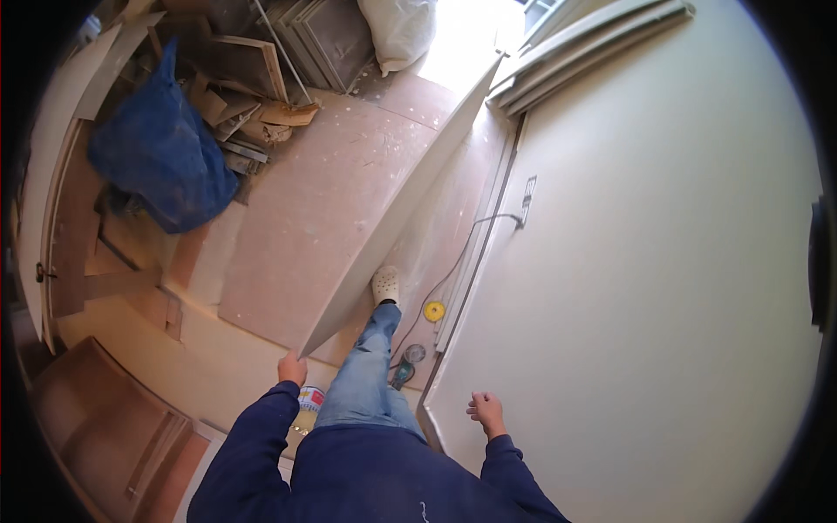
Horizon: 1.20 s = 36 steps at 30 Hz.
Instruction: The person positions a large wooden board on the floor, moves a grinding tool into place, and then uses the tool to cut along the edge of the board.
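A long pale board (384, 218) stands on edge and runs away from me toward the bright doorway. My left hand (292, 369) is closed on its near end. My right hand (486, 412) hangs in front of the white wall (628, 288), fingers curled in with nothing visible in them. Between board and wall, a corded power tool with a round head (410, 362) lies on the floor beside my leg. Its grey cord (453, 261) appears to lead to a wall socket (528, 192). A yellow disc (434, 311) lies near the tool.
At the left are a blue plastic sack (166, 144) and wood scraps (253, 118). Stacked panels (327, 44) and a white sack (399, 30) stand farther back. Pale trim strips (593, 52) lean at the far right. A paint can (311, 398) sits by my left forearm.
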Each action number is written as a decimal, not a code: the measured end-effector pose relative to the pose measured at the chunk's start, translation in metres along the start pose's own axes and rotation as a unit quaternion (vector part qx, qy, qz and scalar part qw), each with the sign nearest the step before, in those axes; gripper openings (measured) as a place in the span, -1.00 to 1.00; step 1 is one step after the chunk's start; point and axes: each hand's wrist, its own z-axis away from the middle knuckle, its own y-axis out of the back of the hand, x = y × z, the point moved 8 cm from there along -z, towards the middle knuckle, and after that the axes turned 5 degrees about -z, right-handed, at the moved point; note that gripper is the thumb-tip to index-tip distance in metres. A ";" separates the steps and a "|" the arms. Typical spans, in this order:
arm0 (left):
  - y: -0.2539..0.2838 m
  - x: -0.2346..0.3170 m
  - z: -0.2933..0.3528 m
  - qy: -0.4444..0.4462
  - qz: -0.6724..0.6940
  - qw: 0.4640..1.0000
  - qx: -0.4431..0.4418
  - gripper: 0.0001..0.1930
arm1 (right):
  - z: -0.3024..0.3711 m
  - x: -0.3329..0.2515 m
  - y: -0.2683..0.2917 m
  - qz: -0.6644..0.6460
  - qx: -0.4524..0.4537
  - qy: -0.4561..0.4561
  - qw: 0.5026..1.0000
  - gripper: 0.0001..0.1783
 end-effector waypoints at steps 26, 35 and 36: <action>-0.021 0.022 0.017 0.219 0.032 0.975 -0.018 -0.78 | -0.176 -0.559 0.025 0.413 0.070 0.412 0.809 -0.57; -0.044 0.026 0.021 0.254 0.018 0.961 -0.111 -0.76 | -0.267 -0.923 -0.044 0.450 0.202 0.655 0.573 -0.70; -0.039 0.027 0.020 0.256 0.028 0.957 -0.134 -0.74 | -0.274 -0.947 -0.061 0.473 0.252 0.674 0.510 -0.70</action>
